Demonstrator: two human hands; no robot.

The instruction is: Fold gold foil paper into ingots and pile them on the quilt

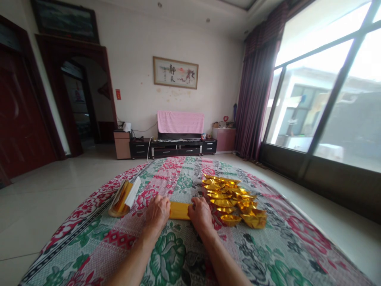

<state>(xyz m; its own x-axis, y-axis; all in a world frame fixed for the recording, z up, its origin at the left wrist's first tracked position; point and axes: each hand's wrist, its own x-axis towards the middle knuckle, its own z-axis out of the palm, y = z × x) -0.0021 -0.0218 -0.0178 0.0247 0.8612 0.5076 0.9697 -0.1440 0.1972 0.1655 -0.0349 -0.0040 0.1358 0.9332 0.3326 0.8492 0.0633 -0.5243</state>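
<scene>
A flat strip of yellow-gold paper [179, 211] lies on the floral cloth between my two hands. My left hand [158, 211], fingers curled, holds its left end. At the right end my right hand [201, 213] is closed on the same strip, thumb and fingers bent together. Just right of my right hand stand several folded gold foil boat shapes [224, 203] in rows. Left of my left hand sits an opened packet [124, 197] with gold sheets inside a pale wrapper.
The patterned cloth [184, 182] covers a rounded surface under everything. Beyond it are a low black cabinet [166, 151] with a pink cloth [180, 122] above, doorways at left, and a curtain [253, 95] and large window at right.
</scene>
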